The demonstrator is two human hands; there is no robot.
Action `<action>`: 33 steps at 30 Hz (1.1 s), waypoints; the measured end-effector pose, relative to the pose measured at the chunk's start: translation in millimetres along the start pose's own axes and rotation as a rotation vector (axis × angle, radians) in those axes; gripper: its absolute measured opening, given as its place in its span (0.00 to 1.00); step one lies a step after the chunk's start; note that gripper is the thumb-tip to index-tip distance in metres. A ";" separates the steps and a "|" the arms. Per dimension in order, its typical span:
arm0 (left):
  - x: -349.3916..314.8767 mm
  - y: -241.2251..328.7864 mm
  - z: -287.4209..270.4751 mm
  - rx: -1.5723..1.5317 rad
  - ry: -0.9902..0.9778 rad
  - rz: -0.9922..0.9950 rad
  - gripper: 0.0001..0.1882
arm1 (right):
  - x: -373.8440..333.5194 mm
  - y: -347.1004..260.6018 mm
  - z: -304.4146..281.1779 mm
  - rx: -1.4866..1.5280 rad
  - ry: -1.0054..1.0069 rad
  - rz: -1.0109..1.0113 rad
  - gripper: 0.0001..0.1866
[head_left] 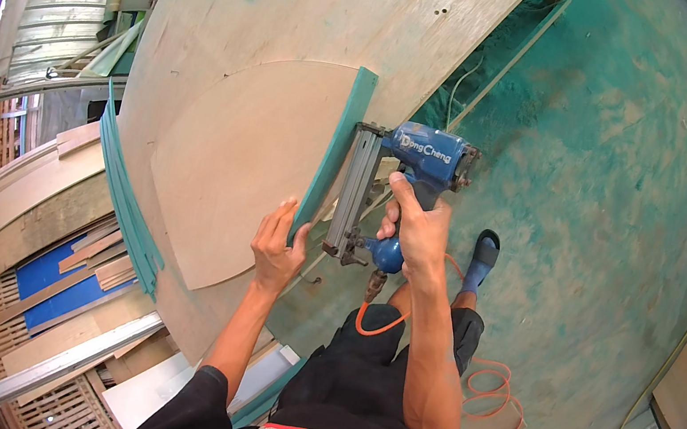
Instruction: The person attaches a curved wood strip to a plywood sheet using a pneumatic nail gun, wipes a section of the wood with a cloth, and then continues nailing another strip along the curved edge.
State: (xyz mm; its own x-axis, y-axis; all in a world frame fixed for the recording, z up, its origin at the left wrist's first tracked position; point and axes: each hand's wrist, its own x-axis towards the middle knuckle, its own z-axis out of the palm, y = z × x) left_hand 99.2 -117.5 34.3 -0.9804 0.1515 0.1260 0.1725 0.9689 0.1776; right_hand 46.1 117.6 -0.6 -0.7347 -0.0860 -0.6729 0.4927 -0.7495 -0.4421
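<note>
My right hand [418, 231] is wrapped round the handle of a blue air nail gun [429, 154]. The gun's nose touches or nearly touches the outer side of a teal wooden strip [335, 155]. That strip stands along the right edge of a thin, curved plywood panel [234, 170]. At the strip's near end, my left hand [277, 249] grips it, fingers on the panel side and thumb at the outer side. An orange air hose [366, 321] runs from the base of the gun's handle.
Under the panel lies a large plywood sheet [304, 6] serving as a worktop. Teal strips [127, 189] hang along its left edge. Further left are stacked boards [60, 215] and a metal bar [69, 360]. The orange hose coils [495, 391] on the teal-stained floor [605, 211]; curved boards [686, 390] lean at right.
</note>
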 end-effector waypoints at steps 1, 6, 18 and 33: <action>-0.7 -0.9 0.5 0.001 -0.006 0.003 0.21 | 0.4 1.6 -1.3 0.000 0.009 0.008 0.12; -0.6 -7.1 1.4 0.000 -0.009 0.017 0.23 | -1.3 -1.7 1.3 -0.013 0.017 0.004 0.12; 2.2 -5.5 2.1 0.031 -0.001 0.112 0.40 | -4.7 -1.3 3.7 -0.008 0.013 -0.008 0.12; -2.6 -3.0 6.8 0.074 -0.012 0.094 0.37 | -3.3 0.6 1.2 -0.003 0.018 0.002 0.13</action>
State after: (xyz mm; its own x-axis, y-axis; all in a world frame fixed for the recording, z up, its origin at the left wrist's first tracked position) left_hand 100.5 -119.5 26.9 -0.9614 0.2443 0.1268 0.2567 0.9620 0.0931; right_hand 48.2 116.7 2.1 -0.7251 -0.0761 -0.6845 0.4958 -0.7474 -0.4422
